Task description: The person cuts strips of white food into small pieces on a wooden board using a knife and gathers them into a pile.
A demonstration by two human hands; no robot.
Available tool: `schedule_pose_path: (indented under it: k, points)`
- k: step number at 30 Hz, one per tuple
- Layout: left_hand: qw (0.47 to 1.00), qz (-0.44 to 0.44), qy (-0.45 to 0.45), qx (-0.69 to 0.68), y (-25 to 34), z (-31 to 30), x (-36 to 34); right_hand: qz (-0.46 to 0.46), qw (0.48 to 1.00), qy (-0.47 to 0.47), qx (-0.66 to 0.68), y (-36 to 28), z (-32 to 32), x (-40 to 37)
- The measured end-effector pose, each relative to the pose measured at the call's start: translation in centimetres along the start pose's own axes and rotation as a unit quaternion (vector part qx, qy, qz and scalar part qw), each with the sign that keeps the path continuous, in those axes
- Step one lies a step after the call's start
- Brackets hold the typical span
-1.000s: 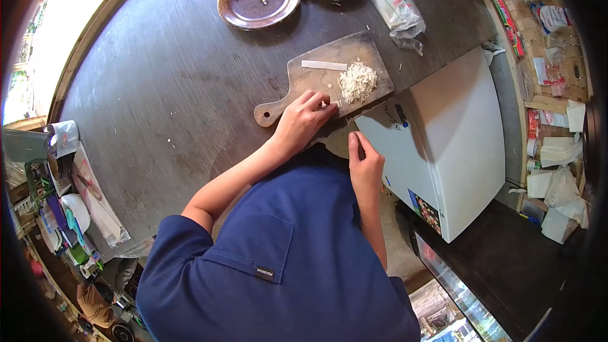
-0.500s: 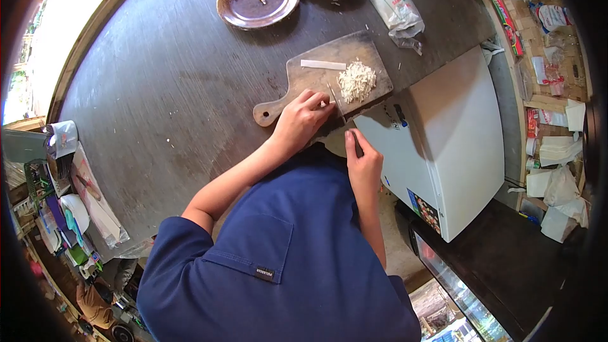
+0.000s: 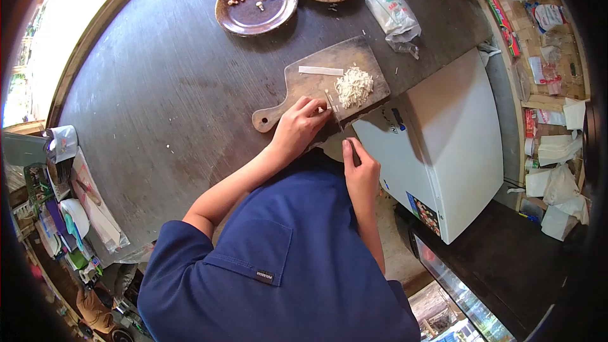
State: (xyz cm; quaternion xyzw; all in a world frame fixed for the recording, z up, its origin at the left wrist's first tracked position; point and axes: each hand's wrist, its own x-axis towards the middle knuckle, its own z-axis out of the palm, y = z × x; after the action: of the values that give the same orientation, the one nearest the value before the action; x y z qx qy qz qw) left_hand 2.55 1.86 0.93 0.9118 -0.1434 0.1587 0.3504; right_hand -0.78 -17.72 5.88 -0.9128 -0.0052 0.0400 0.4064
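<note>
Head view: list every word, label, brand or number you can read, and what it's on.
Nothing is legible.
Black tag on the blue shirt: white lettering, too small.
Plastic bag: red and green print, blurred.
Stickers on the white chest appliance: too small.
Shelf packets: blurred.

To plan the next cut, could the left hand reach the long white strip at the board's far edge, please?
Probably yes: the left hand rests on the cutting board, only bare wood lies between it and the white strip, and the knife sits to its right.
</note>
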Motion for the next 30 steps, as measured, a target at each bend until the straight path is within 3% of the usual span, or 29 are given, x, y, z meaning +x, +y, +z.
schedule_pose_path:
  k: [9, 11, 18, 30]
  points:
    - [1.0, -0.001, 0.008, -0.007, 0.2, -0.1, 0.2, 0.049, 0.998, -0.023, 0.014, -0.2, -0.7, -0.3]
    - [1.0, -0.002, 0.003, -0.001, 0.1, 0.0, 0.1, -0.005, 1.0, -0.001, 0.02, 0.3, 0.2, 0.4]
    - [1.0, 0.0, 0.016, -0.012, 0.1, 0.0, 0.0, 0.033, 0.999, -0.01, -0.007, -0.1, -0.9, -0.8]
    - [1.0, 0.005, 0.016, -0.005, -0.1, 0.3, -0.1, 0.007, 1.0, -0.001, 0.002, 0.3, -0.1, 0.0]
